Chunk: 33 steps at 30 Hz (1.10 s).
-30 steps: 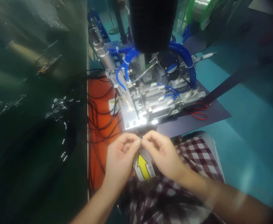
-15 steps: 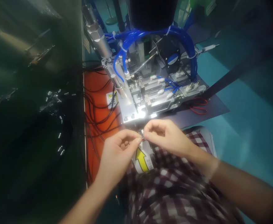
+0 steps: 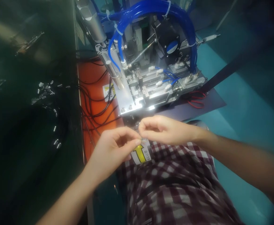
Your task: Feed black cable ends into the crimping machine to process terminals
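Note:
My left hand (image 3: 114, 150) is closed in a pinch, thumb against forefinger, just left of my right hand (image 3: 159, 128). The right fingers are pinched together too, and the two sets of fingertips nearly meet. Something tiny sits between them, too small to name. Below the fingertips shows a white label with a yellow arrow (image 3: 140, 153). In front of both hands stands a metal machine (image 3: 148, 84) with pneumatic fittings, its near plate (image 3: 129, 104) brightly lit.
Thick blue air hoses (image 3: 148, 9) arch over the machine. Black cables (image 3: 90, 106) lie across an orange surface (image 3: 89, 72) at left. Small shiny metal parts (image 3: 44, 90) are scattered on the dark table farther left. Red wires (image 3: 196, 101) loop at the machine's right.
The view has shifted, so the machine and table sit slightly higher and more to the left. Both hands keep their pinches; the right forearm lies flatter and the fingertips are closer together.

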### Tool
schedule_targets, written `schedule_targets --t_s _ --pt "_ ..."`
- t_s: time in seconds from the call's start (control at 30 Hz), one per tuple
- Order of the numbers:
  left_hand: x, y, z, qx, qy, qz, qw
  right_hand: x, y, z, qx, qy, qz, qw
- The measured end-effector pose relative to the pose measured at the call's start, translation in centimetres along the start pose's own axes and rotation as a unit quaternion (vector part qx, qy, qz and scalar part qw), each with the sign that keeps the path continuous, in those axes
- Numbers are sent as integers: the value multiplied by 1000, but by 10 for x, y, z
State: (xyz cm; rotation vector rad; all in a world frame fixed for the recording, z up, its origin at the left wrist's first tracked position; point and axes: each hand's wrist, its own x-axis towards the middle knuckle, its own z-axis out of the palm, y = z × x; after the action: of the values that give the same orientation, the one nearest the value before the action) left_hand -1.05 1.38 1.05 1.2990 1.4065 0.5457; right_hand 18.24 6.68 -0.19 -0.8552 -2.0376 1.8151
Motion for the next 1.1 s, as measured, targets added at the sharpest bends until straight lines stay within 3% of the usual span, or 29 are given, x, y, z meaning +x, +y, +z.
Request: schedule_targets --t_s 0.13,0.33,0.43,0.57,0.67,0.8,0.93,1.1 --pt "0 1 -4 -8 -12 -39 999 -1 4 5 -81 23 -66 994" --pt "3 -4 -8 -26 -88 -83 992 2 5 5 -148 22 -130 980" --pt "2 -5 -6 -44 -46 -78 995 3 7 7 -131 48 -136 981" --pt "0 -5 -1 -91 38 -46 994 -1 14 20 -42 203 -83 975" --pt "-1 -7 3 -139 58 -48 987 -5 18 36 -24 265 -56 962" --pt "0 -6 8 -115 84 -54 988 -4 21 56 -9 359 -92 929" --pt "1 -2 12 -73 104 -1 992 1 22 64 -57 398 -124 907" --pt "2 -3 16 -26 146 24 989 4 25 66 -35 405 -82 910"
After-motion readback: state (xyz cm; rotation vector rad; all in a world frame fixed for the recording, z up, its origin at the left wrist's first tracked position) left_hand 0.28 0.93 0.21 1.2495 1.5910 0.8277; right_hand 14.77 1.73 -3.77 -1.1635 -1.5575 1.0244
